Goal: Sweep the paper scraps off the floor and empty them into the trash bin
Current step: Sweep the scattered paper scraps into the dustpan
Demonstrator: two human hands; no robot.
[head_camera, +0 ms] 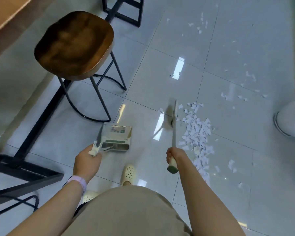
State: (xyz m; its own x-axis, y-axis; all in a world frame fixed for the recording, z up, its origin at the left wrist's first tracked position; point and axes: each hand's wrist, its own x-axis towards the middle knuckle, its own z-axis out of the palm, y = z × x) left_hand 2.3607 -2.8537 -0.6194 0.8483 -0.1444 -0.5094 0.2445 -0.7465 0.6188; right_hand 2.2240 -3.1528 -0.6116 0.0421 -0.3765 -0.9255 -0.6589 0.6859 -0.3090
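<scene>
White paper scraps lie in a long pile on the tiled floor, with several loose ones scattered farther off to the right. My right hand grips the cream handle of a broom, whose head touches the floor just left of the pile. My left hand holds the handle of a cream dustpan, which stands on the floor left of the broom. A white rounded object at the right edge may be the trash bin; only part of it shows.
A wooden stool with black metal legs stands at the left, beside a table's black frame. A second black frame is at the top. My feet in cream clogs are below the dustpan.
</scene>
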